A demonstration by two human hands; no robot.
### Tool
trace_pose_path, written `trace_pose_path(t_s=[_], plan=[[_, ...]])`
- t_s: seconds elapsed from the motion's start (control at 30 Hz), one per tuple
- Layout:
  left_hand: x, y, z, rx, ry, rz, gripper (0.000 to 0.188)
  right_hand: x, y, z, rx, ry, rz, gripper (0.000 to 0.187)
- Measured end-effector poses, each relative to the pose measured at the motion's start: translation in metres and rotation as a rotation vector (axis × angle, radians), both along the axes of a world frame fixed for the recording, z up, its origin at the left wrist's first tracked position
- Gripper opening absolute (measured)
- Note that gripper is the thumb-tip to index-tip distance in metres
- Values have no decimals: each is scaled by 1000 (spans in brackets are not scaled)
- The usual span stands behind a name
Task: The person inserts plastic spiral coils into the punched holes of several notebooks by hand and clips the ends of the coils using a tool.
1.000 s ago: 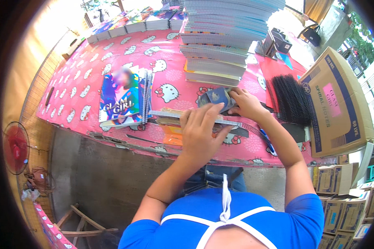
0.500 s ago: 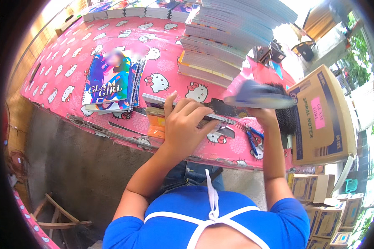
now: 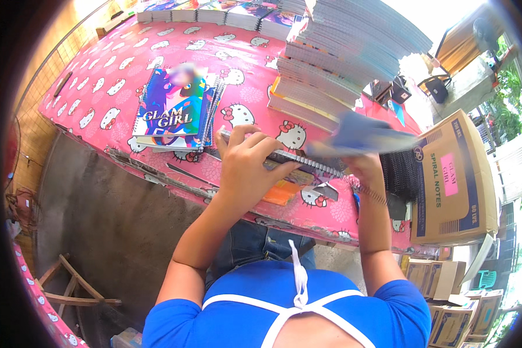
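My left hand is closed on a notebook, which stands on its edge near the table's front. A thin spiral coil runs along the notebook's upper edge, and its loose end reaches past the right end to my right wrist. In my right hand is a flat blue-grey thing, too blurred by motion to name; it is held just above the coil. Beneath the notebook lies an orange block. Blue-handled pliers are mostly hidden by my right forearm.
Finished-looking spiral notebooks lie to the left on the pink table cover. A tall stack of notebooks rises behind my hands. To the right are black coils and a cardboard box; more boxes stand below.
The view has shifted, so the table things sit further right and lower. The coil's loose end now reaches over my right wrist. My right forearm now covers most of the pliers.
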State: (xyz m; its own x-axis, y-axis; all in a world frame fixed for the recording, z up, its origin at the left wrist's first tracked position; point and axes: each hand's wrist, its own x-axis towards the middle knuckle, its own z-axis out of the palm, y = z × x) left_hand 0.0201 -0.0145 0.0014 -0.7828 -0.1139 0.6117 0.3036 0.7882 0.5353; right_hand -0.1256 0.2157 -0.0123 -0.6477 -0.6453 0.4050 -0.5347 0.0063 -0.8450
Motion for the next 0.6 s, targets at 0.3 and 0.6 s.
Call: trace_pose_path(t_s=[0.3,0.6], plan=[[-3,-12,-3,128,103,18,37,15,-29,14,-87,-340,164,45],[0,-29,-15,469,54,44,46,18,-79,29,412,143,-104,52]])
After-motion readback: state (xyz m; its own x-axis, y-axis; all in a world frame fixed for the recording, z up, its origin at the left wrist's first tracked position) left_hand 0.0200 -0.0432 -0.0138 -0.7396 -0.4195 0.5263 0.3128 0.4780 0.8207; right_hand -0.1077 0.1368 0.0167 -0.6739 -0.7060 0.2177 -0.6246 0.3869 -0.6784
